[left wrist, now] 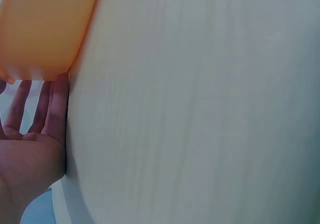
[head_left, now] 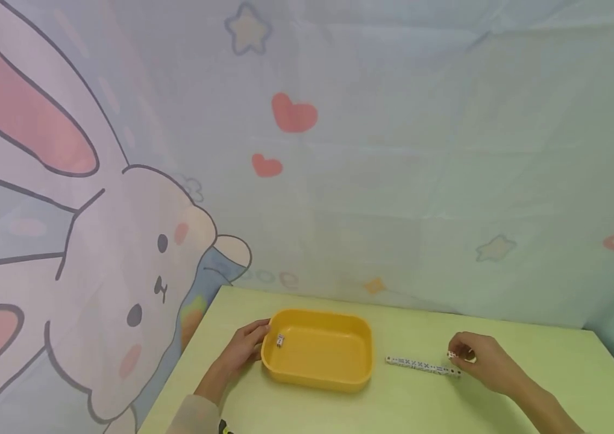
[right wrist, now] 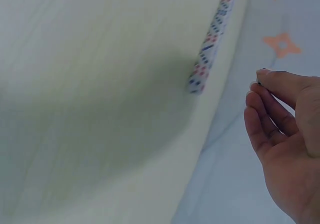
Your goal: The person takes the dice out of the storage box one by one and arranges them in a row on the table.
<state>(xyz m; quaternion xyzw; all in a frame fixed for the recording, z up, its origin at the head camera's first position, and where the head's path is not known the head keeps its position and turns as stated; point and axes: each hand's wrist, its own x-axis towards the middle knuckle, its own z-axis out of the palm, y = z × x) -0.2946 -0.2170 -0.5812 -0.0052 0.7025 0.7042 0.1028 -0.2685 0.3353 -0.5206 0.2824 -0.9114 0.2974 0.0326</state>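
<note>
A yellow tray (head_left: 317, 384) stands on the light table, with a small white die (head_left: 280, 341) in its left end. My left hand (head_left: 244, 348) is at the tray's left end. In the left wrist view its nearly straight fingers (left wrist: 42, 108) touch the tray's outer wall (left wrist: 47, 33). To the tray's right, several dice stand end to end in a straight row (head_left: 420, 365). Over the right end of this row my right hand (head_left: 488, 361) pinches one white die (head_left: 451, 355) between thumb and fingertips. In the right wrist view the fingertips mostly hide that die.
A cloth backdrop (head_left: 393, 181) with a printed rabbit, hearts and stars rises behind the table (head_left: 415, 410). A small black and yellow object (head_left: 224, 427) shows by the left sleeve (head_left: 195, 415) at the bottom edge.
</note>
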